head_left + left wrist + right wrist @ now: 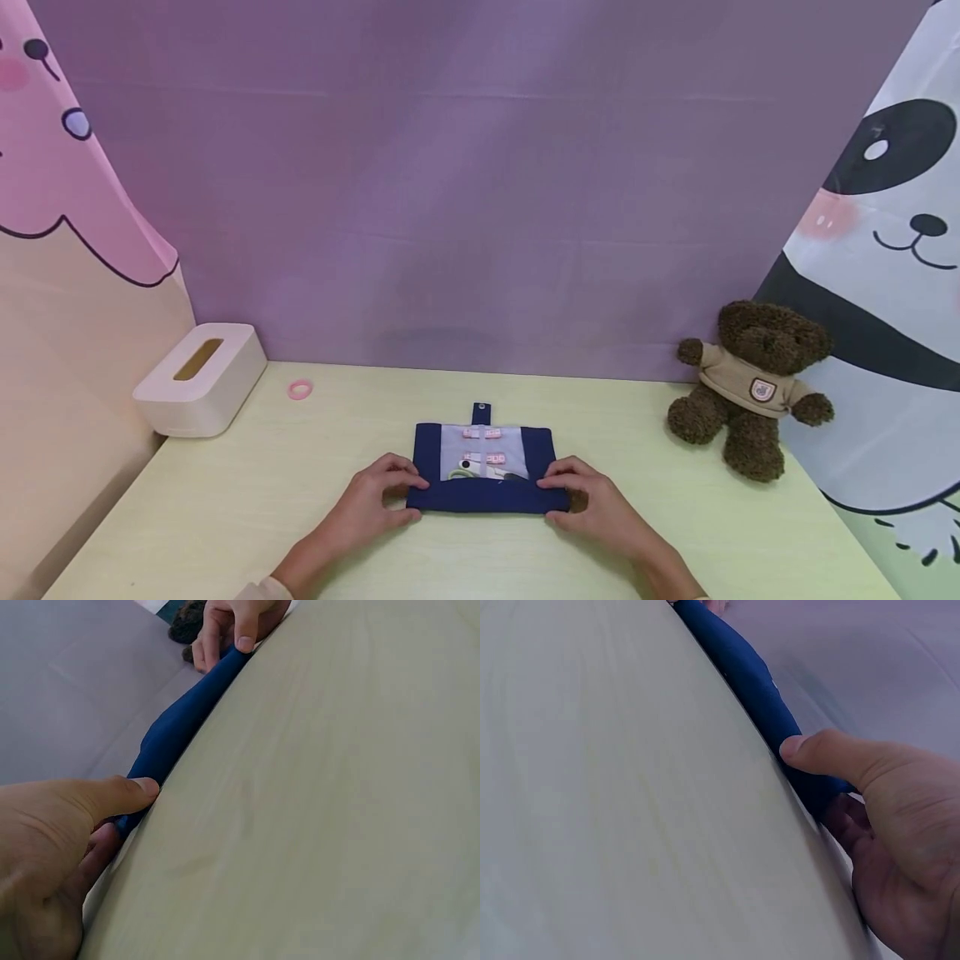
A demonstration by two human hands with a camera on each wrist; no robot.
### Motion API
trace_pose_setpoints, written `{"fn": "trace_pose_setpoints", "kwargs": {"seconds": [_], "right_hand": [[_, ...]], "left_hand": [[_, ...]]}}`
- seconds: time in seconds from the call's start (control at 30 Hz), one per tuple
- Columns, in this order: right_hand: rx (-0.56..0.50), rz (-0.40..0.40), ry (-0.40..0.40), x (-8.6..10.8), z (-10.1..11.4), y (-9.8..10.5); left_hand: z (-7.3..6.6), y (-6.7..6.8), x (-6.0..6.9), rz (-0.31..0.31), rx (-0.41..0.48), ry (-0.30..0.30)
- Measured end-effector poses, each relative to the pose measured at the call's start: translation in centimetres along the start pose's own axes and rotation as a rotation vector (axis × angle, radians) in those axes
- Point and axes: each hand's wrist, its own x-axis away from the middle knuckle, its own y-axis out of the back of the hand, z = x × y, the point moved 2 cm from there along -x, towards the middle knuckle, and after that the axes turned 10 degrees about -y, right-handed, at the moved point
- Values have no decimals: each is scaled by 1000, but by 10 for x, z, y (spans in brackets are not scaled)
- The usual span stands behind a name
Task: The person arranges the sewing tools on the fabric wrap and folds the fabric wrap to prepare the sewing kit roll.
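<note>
A navy fabric roll-up pouch lies on the table, its near edge folded over into a band and its pale lining showing. Small pink-and-white items and a tool with a green loop handle, seemingly scissors, sit under a light strap down the middle. From the far edge sticks out a navy tab with a metal snap. My left hand pinches the fold's left end between thumb and fingers. At the right end, my right hand grips it likewise. Both wrist views show the thumbs on the navy cloth.
A white tissue box stands at the table's left edge, with a pink ring to its right. At the back right sits a brown teddy bear in a beige top. A purple curtain hangs behind the pale table.
</note>
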Motion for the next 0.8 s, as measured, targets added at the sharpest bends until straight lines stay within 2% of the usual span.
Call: {"fn": "trace_pose_setpoints", "kwargs": {"seconds": [0.13,0.33,0.5,0.63,0.8], "right_hand": [[38,-45,47,0,2,-1],[94,-124,118,1,4,-2],[99,-156,164,2,3,-2],[101,-135,161,2,2,-1],[82,-57,141,2,3,0]], "left_hand": [[-1,0,1,-10,-88,-52],[-1,1,2,9,-52,-20],[1,2,2,7,-27,-12],[3,2,1,3,-12,-11],[2,3,1,-7,20,-1]]}}
